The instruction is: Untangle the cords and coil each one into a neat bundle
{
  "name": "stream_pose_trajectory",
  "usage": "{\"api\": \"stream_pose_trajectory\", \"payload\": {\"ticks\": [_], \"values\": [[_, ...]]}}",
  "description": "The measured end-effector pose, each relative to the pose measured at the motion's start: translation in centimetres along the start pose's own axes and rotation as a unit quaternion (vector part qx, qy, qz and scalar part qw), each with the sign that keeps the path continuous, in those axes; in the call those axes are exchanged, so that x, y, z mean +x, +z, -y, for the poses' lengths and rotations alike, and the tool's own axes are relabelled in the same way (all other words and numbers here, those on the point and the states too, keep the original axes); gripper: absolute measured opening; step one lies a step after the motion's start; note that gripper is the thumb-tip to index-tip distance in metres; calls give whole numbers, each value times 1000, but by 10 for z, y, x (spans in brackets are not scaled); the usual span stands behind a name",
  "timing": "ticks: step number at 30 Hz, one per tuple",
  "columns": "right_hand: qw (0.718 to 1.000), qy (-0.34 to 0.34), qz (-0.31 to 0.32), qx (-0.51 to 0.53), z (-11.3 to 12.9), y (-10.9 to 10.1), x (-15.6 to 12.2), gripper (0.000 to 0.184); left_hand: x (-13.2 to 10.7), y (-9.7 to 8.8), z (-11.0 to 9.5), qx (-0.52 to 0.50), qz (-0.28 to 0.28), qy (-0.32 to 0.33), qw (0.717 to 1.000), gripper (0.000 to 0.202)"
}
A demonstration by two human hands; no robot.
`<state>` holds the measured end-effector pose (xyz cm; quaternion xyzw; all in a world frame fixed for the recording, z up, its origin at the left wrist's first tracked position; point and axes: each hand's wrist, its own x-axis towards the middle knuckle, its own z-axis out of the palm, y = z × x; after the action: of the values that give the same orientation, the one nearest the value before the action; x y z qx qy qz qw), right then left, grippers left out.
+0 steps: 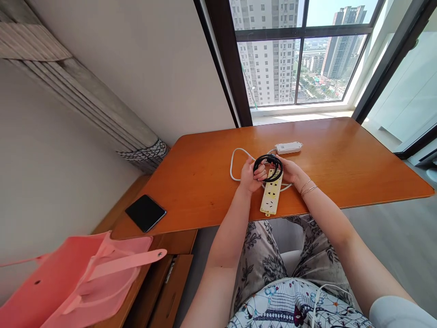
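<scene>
Both of my hands hold a coiled black cable point(268, 160) just above the wooden table point(341, 155). My left hand point(251, 175) is closed round the coil's left side. My right hand point(290, 170), with thin bracelets at the wrist, grips the coil's right side. Under the coil lies a yellowish power strip point(271, 199), its near end reaching the table's front edge. A white cord point(233, 162) loops out to the left of my hands. A second white power strip point(288, 147) lies just beyond them.
A dark phone point(145, 212) lies on a lower wooden cabinet at the left. A pink bag point(78, 278) stands in the lower left corner. Curtains hang along the left wall. A large window is behind the table.
</scene>
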<state>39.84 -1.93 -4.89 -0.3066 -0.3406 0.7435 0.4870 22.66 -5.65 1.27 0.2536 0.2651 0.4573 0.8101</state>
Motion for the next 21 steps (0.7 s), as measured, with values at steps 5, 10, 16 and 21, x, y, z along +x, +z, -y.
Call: {"api": "stream_pose_trajectory", "payload": {"ticks": [5, 10, 16, 21], "values": [[1000, 10, -6, 2, 1, -2, 1, 24, 0, -2, 2, 20, 15, -20, 999, 43], [999, 14, -44, 20, 4, 1, -2, 17, 0, -4, 2, 21, 18, -23, 999, 43], [981, -148, -125, -13, -1, 9, -2, 31, 3, -3, -1, -2, -15, -5, 1000, 47], [948, -274, -149, -58, -3, 20, -7, 46, 12, -1, 6, 10, -117, 42, 992, 43]]}}
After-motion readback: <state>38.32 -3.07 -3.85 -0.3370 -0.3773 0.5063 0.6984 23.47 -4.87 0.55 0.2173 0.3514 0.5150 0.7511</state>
